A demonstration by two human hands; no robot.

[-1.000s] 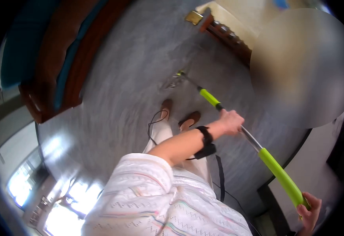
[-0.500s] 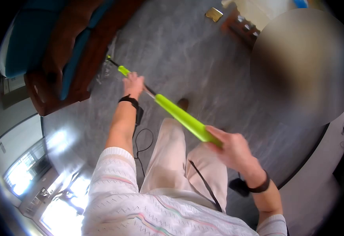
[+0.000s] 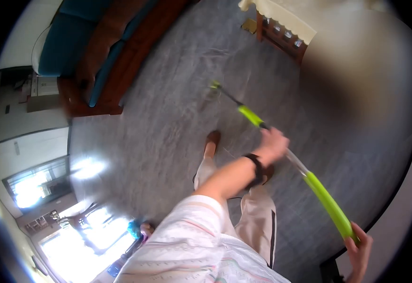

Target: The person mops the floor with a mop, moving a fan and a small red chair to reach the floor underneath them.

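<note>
A long mop point(image 3: 326, 200) with bright green grips and a silver pole slants across the view. My left hand point(image 3: 274, 144) is closed around the pole, just below the smaller green sleeve. At the top end of the long green grip, my right hand point(image 3: 360, 245) has its fingers wrapped about it, near the right edge of the view. The mop's far end point(image 3: 214, 87), blurred, is down at the grey floor point(image 3: 177, 108) ahead of my feet. A brown shoe point(image 3: 213, 137) shows to the left of the pole.
A wooden sofa point(image 3: 114, 80) with blue cushions stands at the upper left. At the upper right is a table with a cream cloth point(image 3: 281, 14), a wooden rack point(image 3: 281, 40) and a gold-coloured object point(image 3: 249, 25) beside it. A blurred round patch covers the right side.
Both hands have swung right with the mop, and its far end has moved away from the sofa onto the middle of the floor. My right hand is now lower and farther right.
</note>
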